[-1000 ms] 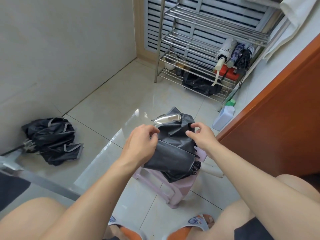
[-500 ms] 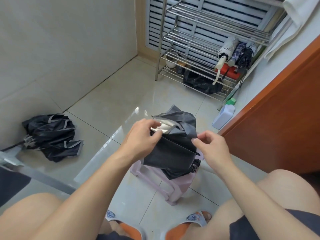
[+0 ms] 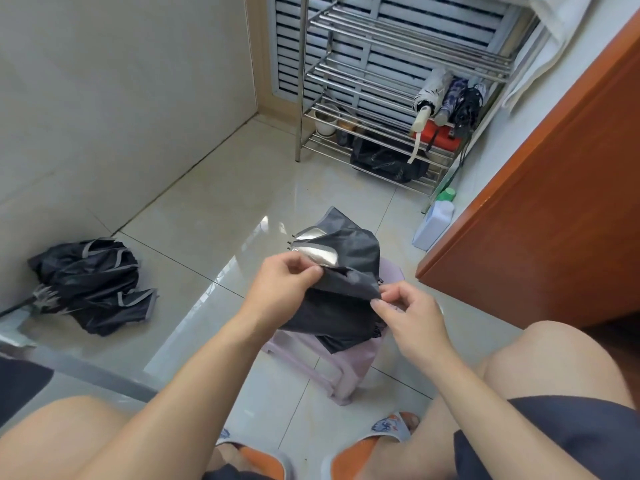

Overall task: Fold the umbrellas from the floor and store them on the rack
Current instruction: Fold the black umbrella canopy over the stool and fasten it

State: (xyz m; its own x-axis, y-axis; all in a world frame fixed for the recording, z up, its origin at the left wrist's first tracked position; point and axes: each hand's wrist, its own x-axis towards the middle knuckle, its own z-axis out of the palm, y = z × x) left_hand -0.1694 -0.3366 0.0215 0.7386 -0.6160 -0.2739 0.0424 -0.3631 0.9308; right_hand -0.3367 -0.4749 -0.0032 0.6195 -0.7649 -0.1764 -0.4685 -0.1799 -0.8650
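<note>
A black umbrella with a silver lining [image 3: 341, 292] lies half gathered on a small pink stool [image 3: 349, 368] in front of me. My left hand [image 3: 284, 282] pinches a fold of its canopy near the silver part. My right hand [image 3: 408, 310] pinches the edge of the same fold on the right. A second black umbrella with grey trim [image 3: 93, 282] lies crumpled on the floor at the left wall. The steel rack [image 3: 391, 57] stands at the back, with three folded umbrellas [image 3: 446, 95] on a lower shelf.
A white bottle with a green cap [image 3: 434, 220] stands on the floor beside an orange-brown door [image 3: 554, 202]. A red box and a black bag sit low in the rack. My knees and orange slippers [image 3: 374, 441] fill the bottom. A grey bar [image 3: 79, 368] crosses bottom left.
My right hand has slid down and right along the canopy edge, drawing a fold taut. My left hand has kept its pinch near the silver lining. The view has shifted slightly.
</note>
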